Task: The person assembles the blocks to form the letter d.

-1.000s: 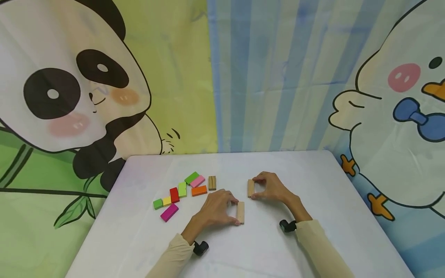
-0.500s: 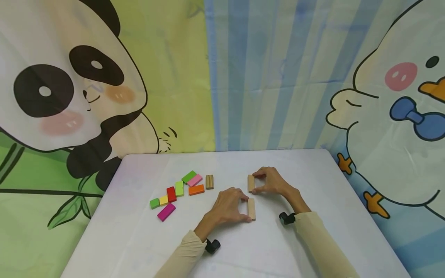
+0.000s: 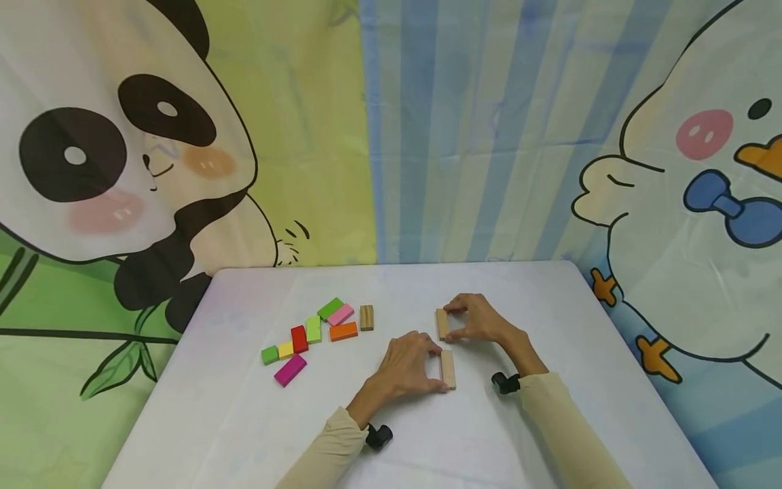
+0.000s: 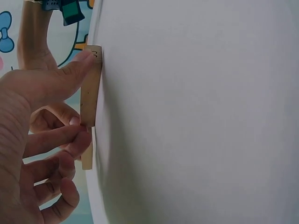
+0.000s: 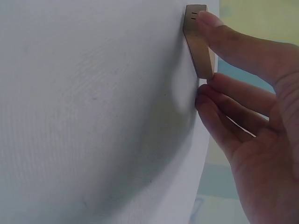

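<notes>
Pale wooden, slim, dark-marked: left hand [image 3: 408, 363] pinching nearer block [image 3: 449, 371], right hand [image 3: 481, 319] pinching farther block [image 3: 442, 324].

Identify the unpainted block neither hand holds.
The dark-striped block, beside the orange block; the left hand pinches the nearer plain block, the right hand the farther plain block.

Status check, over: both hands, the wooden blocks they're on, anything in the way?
Left hand pinches nearer plain block by its ends. Right hand pinches farther plain block likewise. Coloured blocks off left, apart from both hands.
</notes>
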`<act>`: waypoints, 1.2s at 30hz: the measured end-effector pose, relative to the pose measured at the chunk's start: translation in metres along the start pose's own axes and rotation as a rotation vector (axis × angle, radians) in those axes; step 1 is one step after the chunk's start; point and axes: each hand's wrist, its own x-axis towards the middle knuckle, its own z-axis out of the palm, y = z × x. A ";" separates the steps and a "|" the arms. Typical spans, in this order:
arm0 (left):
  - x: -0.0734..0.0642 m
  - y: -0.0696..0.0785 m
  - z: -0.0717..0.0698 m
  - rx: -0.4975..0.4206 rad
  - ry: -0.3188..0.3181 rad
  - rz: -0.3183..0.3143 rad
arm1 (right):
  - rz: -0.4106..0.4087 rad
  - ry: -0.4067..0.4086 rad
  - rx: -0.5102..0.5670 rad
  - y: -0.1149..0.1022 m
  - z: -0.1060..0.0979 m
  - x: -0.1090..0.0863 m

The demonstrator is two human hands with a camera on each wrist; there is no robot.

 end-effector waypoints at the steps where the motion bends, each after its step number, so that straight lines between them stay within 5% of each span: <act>1: 0.000 0.001 0.000 0.002 0.001 0.000 | -0.006 0.001 -0.002 0.000 0.000 0.000; 23: -0.003 0.012 0.003 -0.016 -0.005 -0.071 | -0.020 -0.013 -0.057 -0.009 -0.001 -0.017; 36: -0.004 0.014 0.005 -0.041 -0.003 -0.102 | -0.052 0.070 -0.070 -0.006 0.008 -0.022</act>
